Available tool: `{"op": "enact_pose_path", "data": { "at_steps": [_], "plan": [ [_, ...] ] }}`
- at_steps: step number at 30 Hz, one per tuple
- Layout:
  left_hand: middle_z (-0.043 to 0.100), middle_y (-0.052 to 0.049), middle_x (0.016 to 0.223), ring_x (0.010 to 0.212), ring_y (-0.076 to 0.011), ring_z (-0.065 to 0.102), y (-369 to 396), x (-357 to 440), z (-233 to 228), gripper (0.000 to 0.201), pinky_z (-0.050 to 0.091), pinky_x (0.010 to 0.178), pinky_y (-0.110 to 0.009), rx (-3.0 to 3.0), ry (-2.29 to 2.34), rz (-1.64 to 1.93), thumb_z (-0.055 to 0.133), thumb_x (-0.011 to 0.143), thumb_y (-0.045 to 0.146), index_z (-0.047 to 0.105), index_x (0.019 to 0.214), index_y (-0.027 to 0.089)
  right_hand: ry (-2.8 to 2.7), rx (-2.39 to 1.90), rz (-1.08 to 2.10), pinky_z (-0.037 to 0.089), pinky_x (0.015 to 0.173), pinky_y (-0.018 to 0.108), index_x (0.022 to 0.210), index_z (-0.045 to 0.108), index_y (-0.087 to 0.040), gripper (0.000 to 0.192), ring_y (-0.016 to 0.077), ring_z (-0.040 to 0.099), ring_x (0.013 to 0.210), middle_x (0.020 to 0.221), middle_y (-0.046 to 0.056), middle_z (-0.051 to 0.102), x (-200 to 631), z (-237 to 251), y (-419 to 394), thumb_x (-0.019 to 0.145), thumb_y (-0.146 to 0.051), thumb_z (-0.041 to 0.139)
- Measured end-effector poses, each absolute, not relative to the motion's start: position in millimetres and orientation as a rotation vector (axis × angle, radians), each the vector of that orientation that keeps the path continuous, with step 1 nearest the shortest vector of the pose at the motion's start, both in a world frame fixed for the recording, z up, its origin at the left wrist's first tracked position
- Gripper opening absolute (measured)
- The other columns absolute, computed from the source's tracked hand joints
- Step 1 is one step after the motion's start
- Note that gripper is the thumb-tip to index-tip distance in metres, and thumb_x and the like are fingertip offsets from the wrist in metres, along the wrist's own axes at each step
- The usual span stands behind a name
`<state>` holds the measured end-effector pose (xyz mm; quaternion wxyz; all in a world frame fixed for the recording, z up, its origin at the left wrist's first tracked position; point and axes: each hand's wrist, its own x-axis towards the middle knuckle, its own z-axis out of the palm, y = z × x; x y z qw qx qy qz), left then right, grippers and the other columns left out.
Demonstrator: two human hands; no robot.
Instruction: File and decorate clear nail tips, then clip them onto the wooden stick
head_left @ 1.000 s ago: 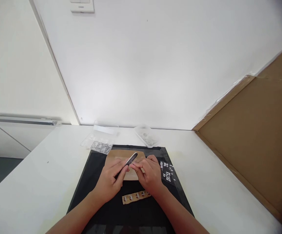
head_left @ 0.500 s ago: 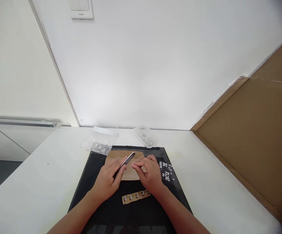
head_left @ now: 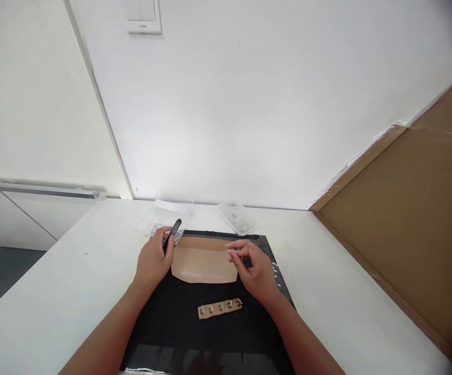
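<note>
My left hand (head_left: 155, 262) is closed around a slim black handheld tool (head_left: 172, 235), whose rounded end points up and away from me; its exact kind does not show. Off the right end of a brown paper piece (head_left: 204, 265), my right hand (head_left: 255, 268) has thumb and fingers pinched together. Whatever sits in that pinch, if anything, is too small to make out. Between my forearms, a narrow tan strip (head_left: 220, 308) bears a row of several small shiny round pieces. Strip and paper both lie on a black mat (head_left: 186, 333).
Clear plastic bags (head_left: 167, 211) lie at the back left, beside a translucent tray (head_left: 236, 217) of small parts. Small white pieces (head_left: 276, 273) dot the mat's right edge. A white wall stands behind the table (head_left: 339, 291), and a cardboard panel (head_left: 405, 219) borders its right.
My hands have moved apart: the left, with the black tool, went left, and the right went right. More of the brown paper now shows. The view has shifted slightly.
</note>
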<state>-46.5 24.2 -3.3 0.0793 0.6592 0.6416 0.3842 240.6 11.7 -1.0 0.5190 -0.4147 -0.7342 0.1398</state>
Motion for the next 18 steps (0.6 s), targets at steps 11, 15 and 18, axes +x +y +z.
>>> {"op": "enact_pose_path", "data": {
  "at_steps": [11, 15, 18],
  "plan": [
    [0.075, -0.004, 0.095, 0.077, -0.0231, 0.073, 25, -40, -7, 0.030, 0.052, 0.070, -0.033, 1.937, 1.883, 1.219, 0.052, 0.100, 0.040, 0.056, 0.125, 0.024, -1.999, -0.964, 0.528, 0.059, 0.074, 0.030, 0.083, 0.065, -0.024, 0.015, 0.0167, 0.073, 0.089, 0.099, 0.002, 0.076, 272, 24, -39, 0.093, -0.028, 0.075],
    [0.076, -0.004, 0.096, 0.077, -0.0228, 0.074, 25, -40, -9, 0.031, 0.052, 0.070, -0.033, 1.924, 1.869, 1.249, 0.053, 0.100, 0.040, 0.056, 0.125, 0.024, -2.103, -0.986, 0.512, 0.058, 0.079, 0.031, 0.089, 0.067, -0.024, 0.010, 0.0162, 0.073, 0.092, 0.101, 0.002, 0.076, 278, -3, -56, 0.094, -0.027, 0.074],
    [0.076, -0.003, 0.095, 0.076, -0.0224, 0.074, 25, -39, -9, 0.030, 0.051, 0.070, -0.033, 1.921, 1.857, 1.259, 0.054, 0.099, 0.040, 0.056, 0.124, 0.024, -2.168, -0.981, 0.355, 0.054, 0.085, 0.034, 0.091, 0.067, -0.024, 0.008, 0.0168, 0.072, 0.093, 0.104, 0.001, 0.078, 276, -17, -62, 0.095, -0.026, 0.074]
  ]
}}
